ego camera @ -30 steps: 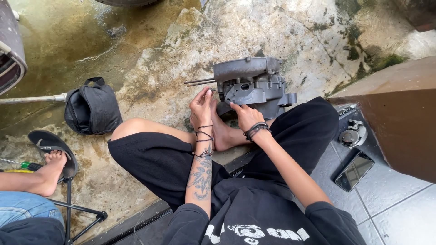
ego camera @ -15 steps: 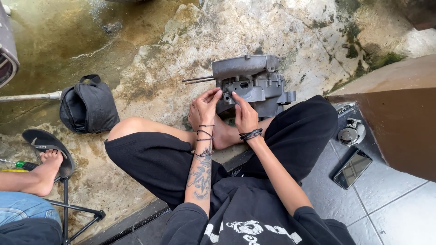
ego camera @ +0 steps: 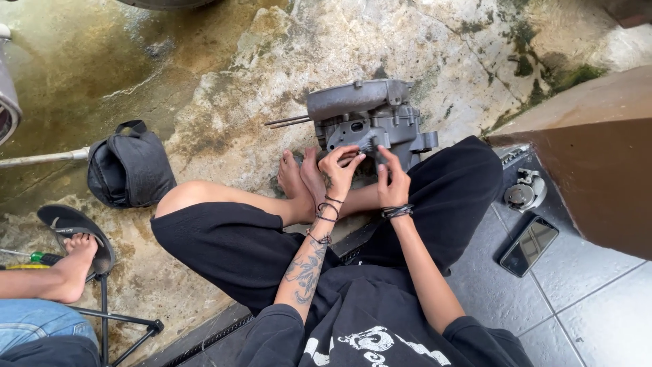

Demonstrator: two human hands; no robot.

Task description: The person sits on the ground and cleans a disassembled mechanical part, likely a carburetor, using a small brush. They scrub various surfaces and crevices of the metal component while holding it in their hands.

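Note:
A grey metal engine block (ego camera: 367, 115) with two thin rods sticking out to its left stands on the rough stone ground, just beyond my bare feet (ego camera: 299, 177). My left hand (ego camera: 337, 170) and my right hand (ego camera: 392, 178) both reach its near face. Their fingertips pinch at a small dark part (ego camera: 367, 145) there. What exactly each finger grips is too small to tell. I sit with legs bent in black shorts; cord bracelets circle both wrists.
A black bag (ego camera: 129, 166) lies at left next to a metal pipe (ego camera: 41, 158). Another person's foot in a black sandal (ego camera: 71, 261) and a stand's legs (ego camera: 112, 319) are at lower left. A phone (ego camera: 529, 245) and a round metal part (ego camera: 523, 194) lie on grey tiles at right, by a brown wall (ego camera: 598, 170).
Both hands have drawn slightly back along the block's near face, and my feet now show beside my left hand. The view has shifted a little to the right.

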